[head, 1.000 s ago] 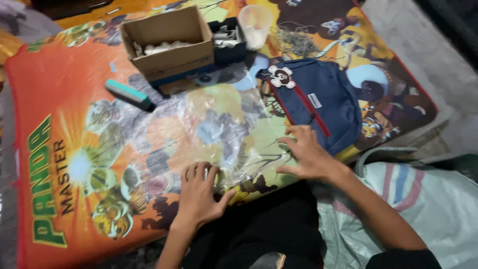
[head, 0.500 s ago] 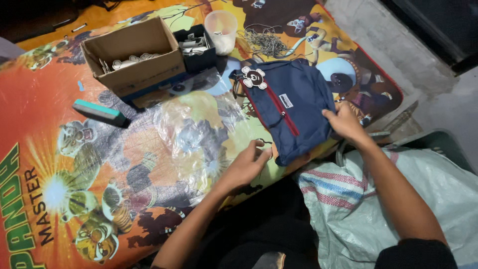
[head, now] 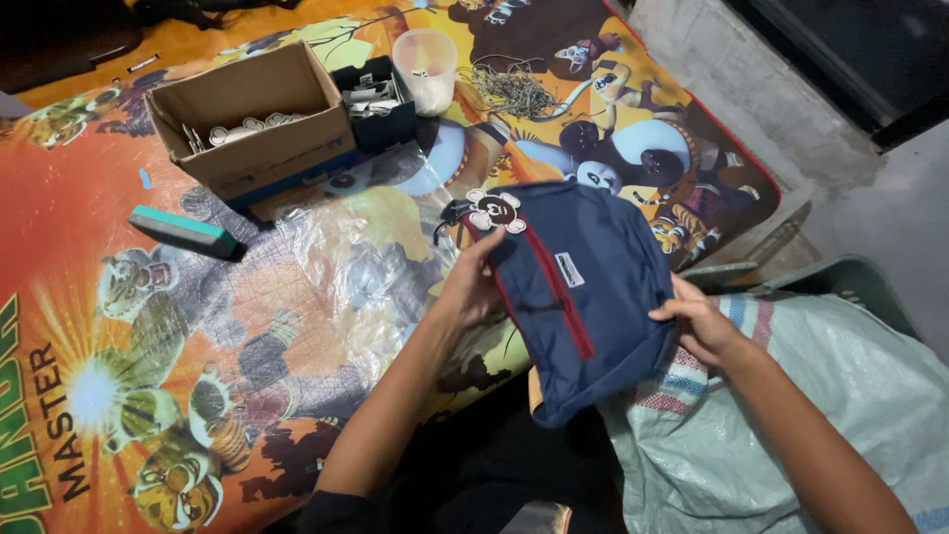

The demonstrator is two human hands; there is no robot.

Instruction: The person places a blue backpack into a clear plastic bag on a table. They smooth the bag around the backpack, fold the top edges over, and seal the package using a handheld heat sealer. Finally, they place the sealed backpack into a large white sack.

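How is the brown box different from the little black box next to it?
The cardboard box is brown and the bigger of the two; the black box beside it is dark and much smaller. The cardboard box holds pale round pieces lying low inside, while the black box is filled nearly to its top with small whitish bits. Both are open on top and sit side by side on the colourful cartoon mat, far from both hands.
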